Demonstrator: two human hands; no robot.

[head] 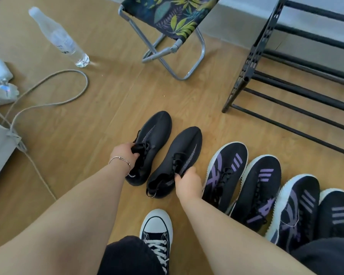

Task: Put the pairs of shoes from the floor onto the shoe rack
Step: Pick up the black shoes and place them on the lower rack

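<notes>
Shoes come first: the plain black pair sits side by side on the wooden floor (99,108), toes pointing away from the person, and each hand has gone to one of them. The left hand (123,153) is closed on the collar of the left black shoe (153,139), fingers hooked into the opening; the right hand (189,183) pinches the collar edge of the right black shoe (177,161). Gripping at the openings looks chosen so both can be lifted as a pair in one go. Whether either sole has left the floor, I cannot tell.

Just beyond the right hand, four purple-striped sneakers (226,171) wait in a row, touching one another. Farther out on that side stands the shoe rack (298,94), its bars bare. Ahead of the hands is a folding stool (167,20); well off past the left hand, a water bottle (58,36) and a looping cable (54,90).
</notes>
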